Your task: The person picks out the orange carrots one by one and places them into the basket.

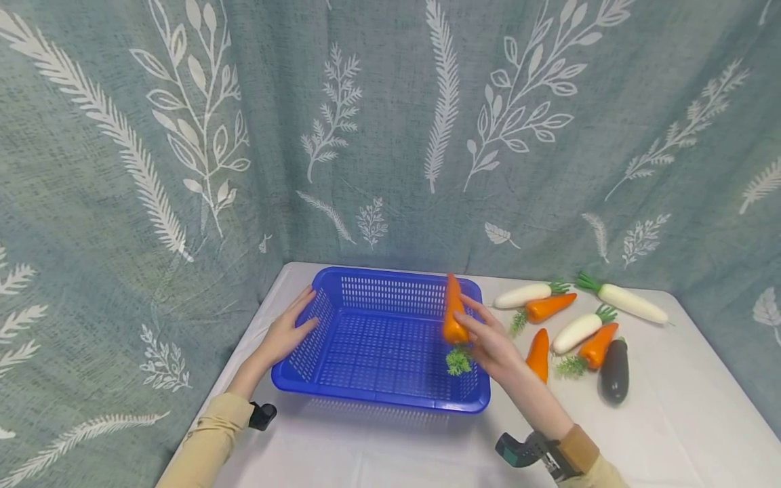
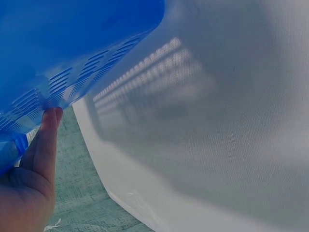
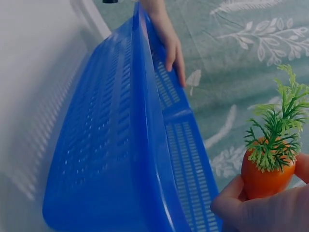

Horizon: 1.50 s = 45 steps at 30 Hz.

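My right hand pinches an orange toy carrot above the right end of a blue plastic basket. The carrot's tip points to the far side, its green leafy top toward me. Thumb and fingers sit on either side of the carrot in the right wrist view, below its leaves. At the basket's left end, my left hand rests on the rim with fingers extended. The left wrist view shows fingers against the slotted wall. No vegetables show inside the basket.
Right of the basket lie white radishes, more carrots and a dark eggplant on the white-covered table. My right forearm partly covers one carrot. A patterned curtain stands behind the table.
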Available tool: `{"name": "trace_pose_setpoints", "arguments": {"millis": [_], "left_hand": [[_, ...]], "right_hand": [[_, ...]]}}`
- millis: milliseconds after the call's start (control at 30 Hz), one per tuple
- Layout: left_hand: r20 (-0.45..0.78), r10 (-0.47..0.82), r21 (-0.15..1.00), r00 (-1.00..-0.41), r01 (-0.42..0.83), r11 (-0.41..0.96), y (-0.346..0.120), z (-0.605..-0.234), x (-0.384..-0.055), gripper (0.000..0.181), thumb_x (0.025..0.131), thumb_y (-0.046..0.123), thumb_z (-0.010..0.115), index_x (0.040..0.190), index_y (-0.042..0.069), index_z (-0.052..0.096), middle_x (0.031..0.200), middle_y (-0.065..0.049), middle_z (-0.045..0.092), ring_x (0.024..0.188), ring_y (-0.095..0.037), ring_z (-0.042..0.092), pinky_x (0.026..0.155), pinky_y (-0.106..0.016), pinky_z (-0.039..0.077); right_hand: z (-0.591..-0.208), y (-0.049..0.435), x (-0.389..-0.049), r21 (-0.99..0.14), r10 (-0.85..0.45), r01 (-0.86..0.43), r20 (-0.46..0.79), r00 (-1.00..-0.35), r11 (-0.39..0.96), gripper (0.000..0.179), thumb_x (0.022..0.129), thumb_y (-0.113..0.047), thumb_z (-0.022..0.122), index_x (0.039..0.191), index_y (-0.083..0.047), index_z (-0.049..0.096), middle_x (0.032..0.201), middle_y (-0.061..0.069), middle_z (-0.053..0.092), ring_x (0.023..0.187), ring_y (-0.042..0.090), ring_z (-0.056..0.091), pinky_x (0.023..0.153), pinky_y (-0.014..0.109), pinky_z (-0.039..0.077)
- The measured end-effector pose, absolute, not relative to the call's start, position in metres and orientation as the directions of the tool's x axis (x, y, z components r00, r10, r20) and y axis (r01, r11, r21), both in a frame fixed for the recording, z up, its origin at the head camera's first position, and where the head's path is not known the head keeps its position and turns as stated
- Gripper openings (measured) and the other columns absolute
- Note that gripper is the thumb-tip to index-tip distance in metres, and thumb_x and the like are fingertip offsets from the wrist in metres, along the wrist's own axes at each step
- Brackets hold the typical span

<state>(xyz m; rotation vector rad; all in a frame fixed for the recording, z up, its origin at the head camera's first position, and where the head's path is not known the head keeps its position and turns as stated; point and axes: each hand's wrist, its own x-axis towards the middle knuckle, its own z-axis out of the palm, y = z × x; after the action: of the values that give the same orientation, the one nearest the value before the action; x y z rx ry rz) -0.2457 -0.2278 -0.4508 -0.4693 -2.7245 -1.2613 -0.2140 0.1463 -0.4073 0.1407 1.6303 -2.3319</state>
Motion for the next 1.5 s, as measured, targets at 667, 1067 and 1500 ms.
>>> {"name": "trace_pose_setpoints", "arguments": {"millis": [667, 1067, 1500], "left_hand": [[0.205, 0.234, 0.734, -0.950, 0.307, 0.605, -0.230, -0.454, -0.248, 0.057, 0.098, 0.008, 0.052, 0.148, -0.008, 0.030, 0.158, -0.024, 0.020, 0.143, -0.044, 0.019, 0.114, -0.059, 0.019], [0.204, 0.237, 0.740, -0.950, 0.308, 0.598, -0.228, -0.454, -0.249, 0.057, 0.098, 0.006, 0.052, 0.148, -0.008, 0.030, 0.158, -0.024, 0.020, 0.143, -0.043, 0.019, 0.114, -0.058, 0.019], [0.195, 0.231, 0.740, -0.953, 0.298, 0.603, -0.230, -0.455, -0.251, 0.056, 0.098, 0.005, 0.052, 0.149, -0.007, 0.030, 0.158, -0.023, 0.020, 0.143, -0.043, 0.019, 0.114, -0.059, 0.020]], "right_hand": [[-0.430, 0.098, -0.221, -0.878, -0.097, 0.329, -0.315, -0.944, -0.349, 0.052, 0.097, -0.010, 0.054, 0.146, -0.005, 0.039, 0.100, 0.004, 0.060, 0.078, 0.012, 0.059, 0.064, 0.023, 0.042], [-0.447, 0.079, -0.222, -0.864, -0.082, 0.360, -0.355, -0.931, -0.352, 0.054, 0.095, -0.012, 0.058, 0.145, -0.002, 0.041, 0.101, 0.008, 0.064, 0.082, 0.017, 0.061, 0.072, 0.031, 0.042], [-0.451, 0.057, -0.227, -0.891, -0.067, 0.350, -0.346, -0.936, -0.289, 0.054, 0.092, -0.009, 0.062, 0.142, 0.000, 0.044, 0.126, 0.024, 0.055, 0.090, 0.022, 0.059, 0.074, 0.032, 0.048]]}}
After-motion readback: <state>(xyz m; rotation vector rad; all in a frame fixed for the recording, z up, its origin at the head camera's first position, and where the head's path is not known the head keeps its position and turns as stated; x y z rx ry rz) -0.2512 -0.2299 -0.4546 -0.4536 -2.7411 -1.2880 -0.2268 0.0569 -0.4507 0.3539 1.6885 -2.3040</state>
